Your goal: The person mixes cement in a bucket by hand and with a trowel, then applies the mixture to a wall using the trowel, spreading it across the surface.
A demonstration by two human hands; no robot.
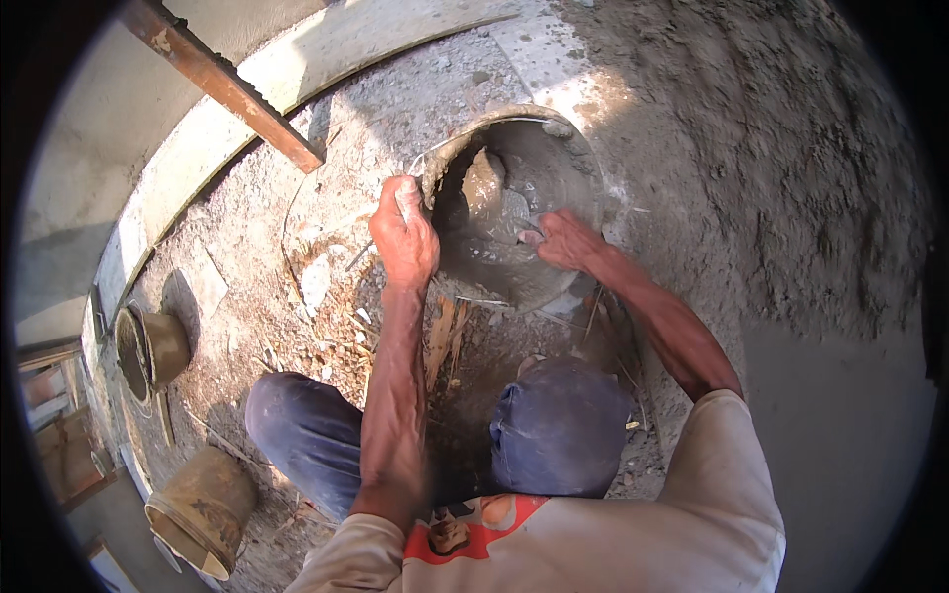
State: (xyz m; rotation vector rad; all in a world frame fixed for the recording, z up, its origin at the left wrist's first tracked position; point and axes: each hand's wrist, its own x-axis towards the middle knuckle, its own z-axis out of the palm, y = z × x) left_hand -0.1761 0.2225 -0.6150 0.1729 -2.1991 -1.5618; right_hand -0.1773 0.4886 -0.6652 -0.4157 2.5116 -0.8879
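Note:
A mortar-crusted bucket (479, 121) with a thin wire handle lies tipped toward me, holding wet grey mortar (494, 252). My left hand (403, 229) is closed on the bucket at its left rim, by the wire handle. My right hand (561, 238) is inside the bucket's mouth, closed on a trowel (514, 212) whose mortar-coated blade is in the mix; much of the tool is hidden. Both my knees are bent below the bucket, over debris and wood splinters.
Two dirty buckets sit at left, one upper (163, 341), one lower (213, 499). A rusty wooden beam (237, 94) crosses the upper left, near a curved pale ledge (306, 54). Rough grey mortar (771, 168) covers the surface at right, smoother lower down (830, 425).

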